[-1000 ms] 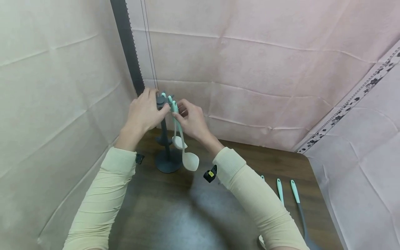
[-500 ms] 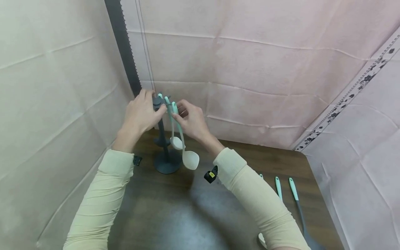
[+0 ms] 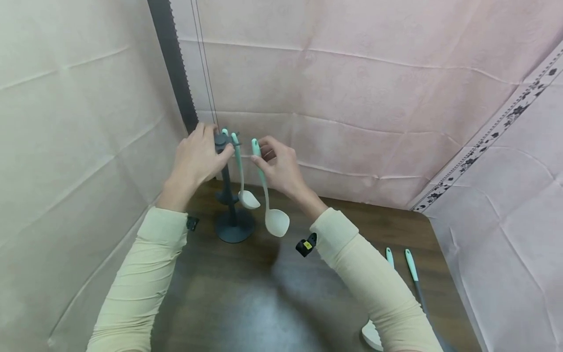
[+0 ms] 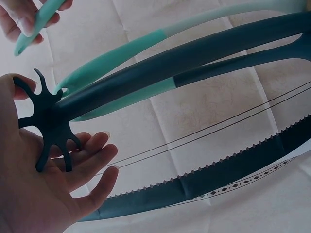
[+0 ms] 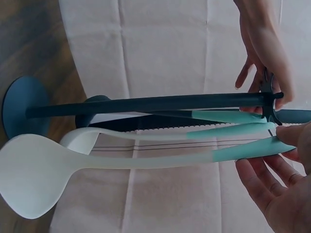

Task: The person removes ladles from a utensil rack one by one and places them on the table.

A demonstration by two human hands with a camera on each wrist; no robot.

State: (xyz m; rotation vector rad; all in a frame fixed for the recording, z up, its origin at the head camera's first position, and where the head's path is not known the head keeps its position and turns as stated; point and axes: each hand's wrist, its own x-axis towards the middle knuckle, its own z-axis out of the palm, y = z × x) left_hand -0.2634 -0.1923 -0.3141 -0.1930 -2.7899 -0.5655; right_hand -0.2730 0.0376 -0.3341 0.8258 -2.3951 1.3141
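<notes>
My right hand (image 3: 281,164) pinches the mint handle of a white ladle (image 3: 277,222) between thumb and fingers. The ladle hangs bowl down, to the right of a dark utensil stand (image 3: 234,230); a gap shows between its handle end and the hooks in the head view. My left hand (image 3: 196,156) holds the stand's hooked top (image 4: 48,114), thumb and fingers on either side. A smaller white ladle (image 3: 249,199) hangs from a hook by its mint handle. Behind it hangs a dark utensil (image 4: 214,68) with a mint handle, its head partly hidden by the post.
At the table's right lie several mint-handled utensils, including a dark one (image 3: 412,266) and one beside it (image 3: 389,256). A white utensil head (image 3: 371,335) shows beside the right sleeve, which hides part of them. Cloth walls (image 3: 352,98) stand close behind and at both sides.
My right hand has moved right with the white ladle, taking its handle end away from the stand's hooks. My left hand stays at the stand's top.
</notes>
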